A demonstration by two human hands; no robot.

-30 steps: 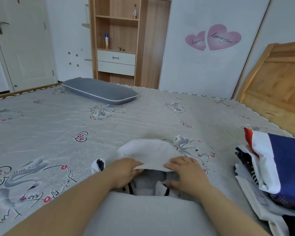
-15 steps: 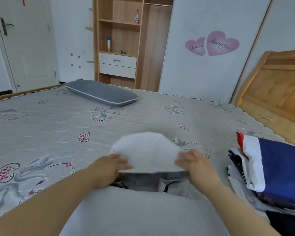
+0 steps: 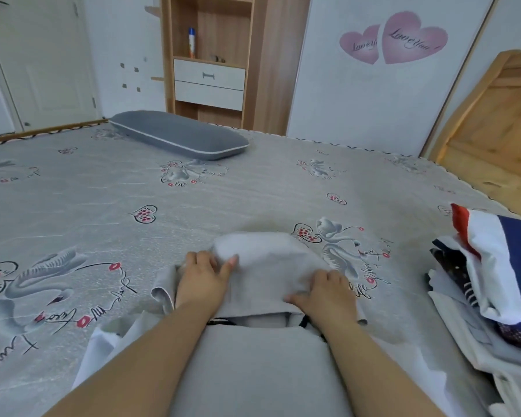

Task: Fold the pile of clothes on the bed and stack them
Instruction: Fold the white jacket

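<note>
A grey hooded garment (image 3: 253,371) lies flat on the bed in front of me, its hood (image 3: 268,260) pointing away. My left hand (image 3: 203,278) grips the hood's left edge, thumb lying on top of the fabric. On the hood's right edge, my right hand (image 3: 325,288) holds the cloth with curled fingers. A black drawstring (image 3: 223,320) shows at the neck opening. The pile of clothes (image 3: 494,281), white, navy and red pieces among them, sits at the right edge of the bed.
The bed (image 3: 103,206) has a grey sheet printed with swans and hearts. A grey pillow (image 3: 178,135) lies at its far side. A wooden headboard (image 3: 500,121) stands at the right, a shelf unit (image 3: 211,55) behind.
My hands have moved apart from the hood's front rim to its two sides. The hood now lies lower and flatter on the bed.
</note>
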